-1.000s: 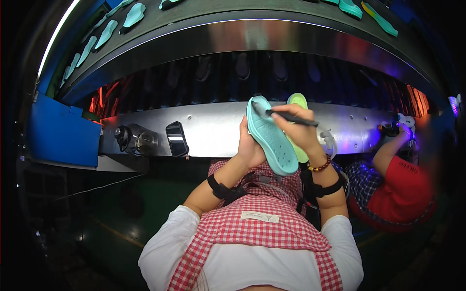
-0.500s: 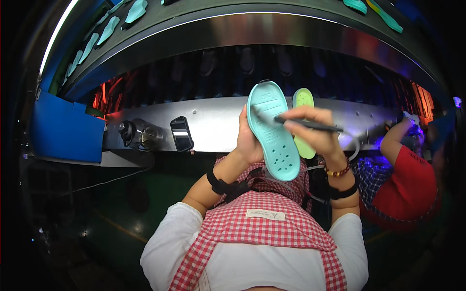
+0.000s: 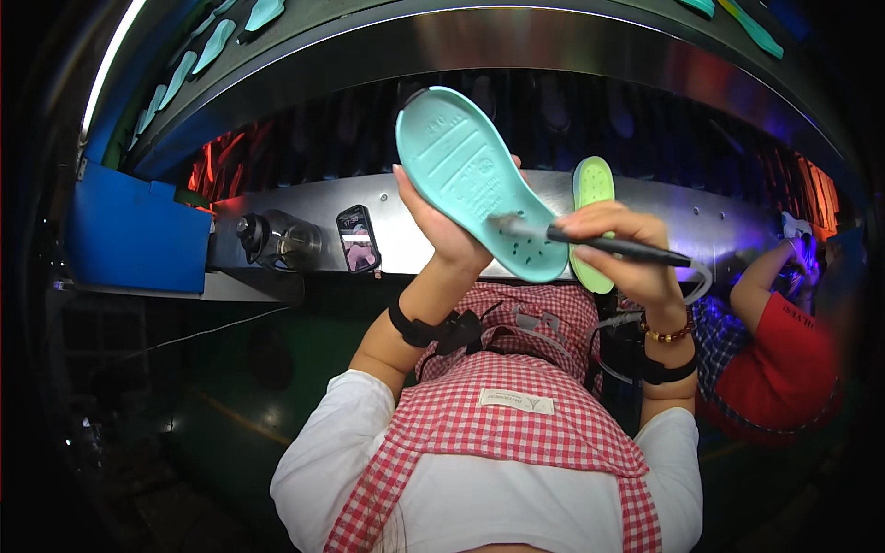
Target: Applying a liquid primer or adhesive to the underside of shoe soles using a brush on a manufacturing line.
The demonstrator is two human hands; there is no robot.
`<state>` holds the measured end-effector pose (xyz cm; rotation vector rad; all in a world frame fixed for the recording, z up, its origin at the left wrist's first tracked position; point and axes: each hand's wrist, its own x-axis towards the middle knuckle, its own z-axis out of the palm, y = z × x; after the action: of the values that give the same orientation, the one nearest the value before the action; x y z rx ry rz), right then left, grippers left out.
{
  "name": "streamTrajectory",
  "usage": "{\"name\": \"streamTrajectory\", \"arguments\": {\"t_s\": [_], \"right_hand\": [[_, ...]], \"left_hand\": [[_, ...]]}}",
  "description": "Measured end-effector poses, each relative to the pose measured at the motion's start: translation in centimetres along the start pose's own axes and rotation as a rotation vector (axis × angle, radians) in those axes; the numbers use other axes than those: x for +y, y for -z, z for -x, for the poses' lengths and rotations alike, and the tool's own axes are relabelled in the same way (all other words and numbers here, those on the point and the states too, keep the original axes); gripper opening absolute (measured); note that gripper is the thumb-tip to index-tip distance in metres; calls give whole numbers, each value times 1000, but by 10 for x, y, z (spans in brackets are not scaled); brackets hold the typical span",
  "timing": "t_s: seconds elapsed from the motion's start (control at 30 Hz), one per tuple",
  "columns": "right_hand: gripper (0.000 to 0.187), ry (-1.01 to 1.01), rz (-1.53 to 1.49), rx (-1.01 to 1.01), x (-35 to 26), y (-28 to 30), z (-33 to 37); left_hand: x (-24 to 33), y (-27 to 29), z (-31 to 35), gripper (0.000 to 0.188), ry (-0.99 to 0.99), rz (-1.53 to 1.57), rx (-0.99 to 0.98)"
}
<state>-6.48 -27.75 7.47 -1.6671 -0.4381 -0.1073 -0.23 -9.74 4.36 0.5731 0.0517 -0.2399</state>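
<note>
A turquoise shoe sole (image 3: 461, 157) is tilted up in front of me, its toe end far left and its holed end nearer my body. Around its underside and left edge wraps my left hand (image 3: 444, 226), closed on it. My right hand (image 3: 631, 253) pinches a black-handled brush (image 3: 662, 255) with a pale tube (image 3: 705, 278) at its rear end. The brush's blurred tip is over the sole, beside the small holes; whether it touches I cannot tell. Behind my right hand, a yellow-green sole (image 3: 595, 184) with a pale blue rim lies on the metal ledge.
On the metal ledge (image 3: 396, 230) are a phone (image 3: 358, 241) and a clear jug (image 3: 293, 243) with a dark lid. A conveyor (image 3: 304, 37) beyond carries several turquoise soles (image 3: 214, 46). At right sits a person in red (image 3: 784, 364). A blue box (image 3: 138, 235) stands left.
The turquoise sole has moved up and left and tilted further. The brush tip has gone from its middle toward the holed end. The phone screen now shows a lit picture.
</note>
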Motion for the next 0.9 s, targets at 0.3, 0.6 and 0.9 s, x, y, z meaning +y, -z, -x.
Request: {"name": "streamTrajectory", "arguments": {"t_s": [0.3,0.6,0.9], "right_hand": [[22,38,56,-74,-2,1,7],[17,-284,-826,164,10,-14,12],[20,-347,-120,-85,-20,-10,5]], "left_hand": [[17,-12,-3,86,-72,16,25],[0,-13,21,75,165,208,-85],[5,34,15,46,394,-8,-305]]}}
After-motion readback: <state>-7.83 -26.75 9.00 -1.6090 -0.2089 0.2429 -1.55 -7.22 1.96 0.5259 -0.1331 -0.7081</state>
